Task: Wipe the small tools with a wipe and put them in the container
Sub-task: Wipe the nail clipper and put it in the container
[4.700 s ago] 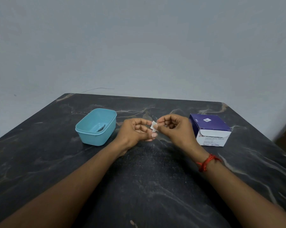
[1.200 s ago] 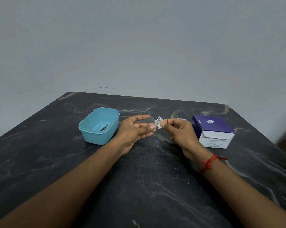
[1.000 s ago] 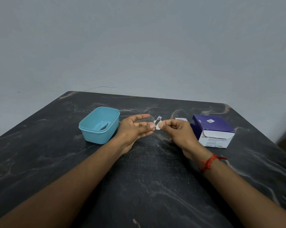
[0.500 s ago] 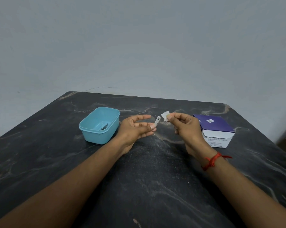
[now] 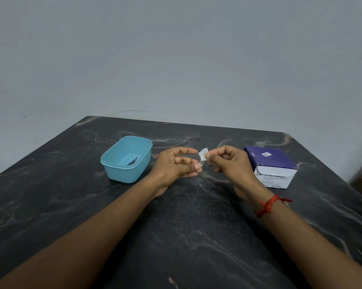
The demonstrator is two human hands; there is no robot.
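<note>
Change: right hand [image 5: 231,163], pinching small white wipe [image 5: 203,154], back beside left hand [image 5: 177,164], seemingly pinching small metal tool [image 5: 200,166] | Text: purple-and-white cardboard box [image 5: 271,163], "BD Alcohol Swabs".

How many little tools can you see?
2. A dark tool lies in the blue container; the left hand pinches a thin tool by the wipe. Others may be hidden.

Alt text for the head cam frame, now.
Over a dark marbled table, a person's right hand pinches a small white wipe just above a small metal tool held by the left hand. A teal container with another metal tool inside sits to the left, a purple-and-white alcohol swab box to the right.
</note>
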